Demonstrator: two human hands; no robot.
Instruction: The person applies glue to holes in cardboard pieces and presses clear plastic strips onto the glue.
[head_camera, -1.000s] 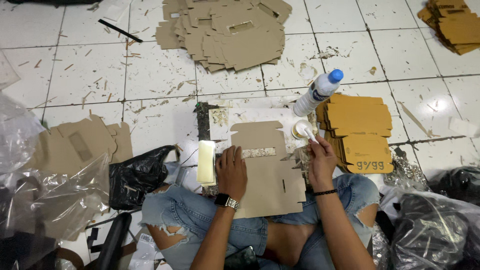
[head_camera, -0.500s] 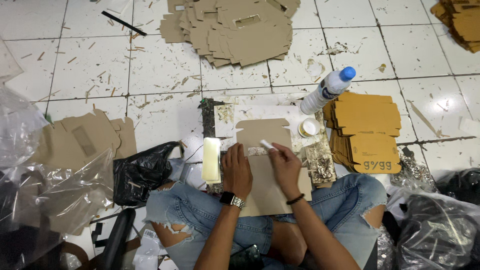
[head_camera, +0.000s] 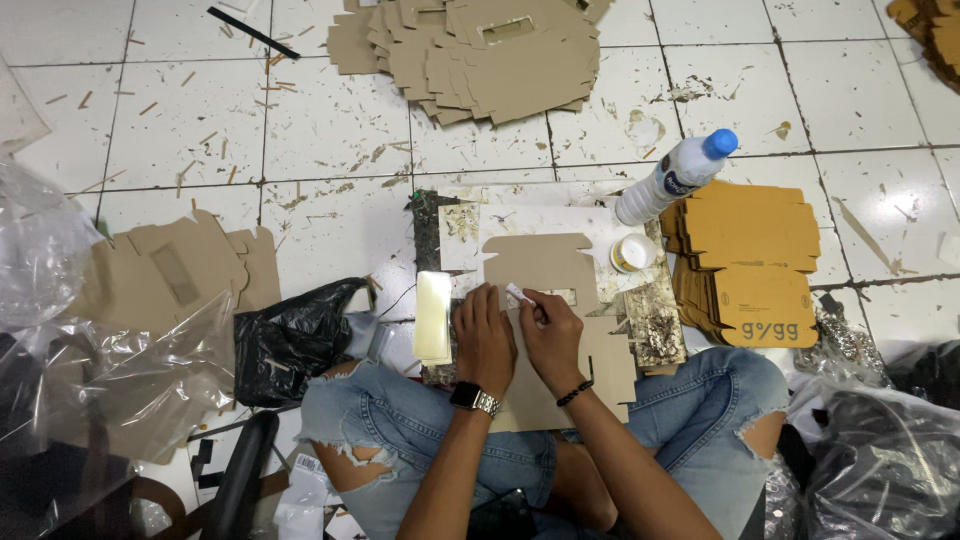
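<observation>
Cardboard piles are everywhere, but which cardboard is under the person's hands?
The single flat cardboard cutout lying on their lap, with both the left hand and right hand pressing on it. The other cardboard sits in piles out of reach.

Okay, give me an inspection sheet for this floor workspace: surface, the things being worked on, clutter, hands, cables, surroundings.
Surface: white tiled floor, strewn with cardboard scraps.
Job's things: flat cardboard blank on the lap and a stained board; small white applicator; open round pot.
Clutter: white bottle with a blue cap lying down; black bag; clear plastic sheeting.
Hands: left hand pressing the blank; right hand pinching the applicator.
Cables: nothing seen.
Surroundings: pile of flat blanks ahead; stack of folded boxes to the right.
</observation>
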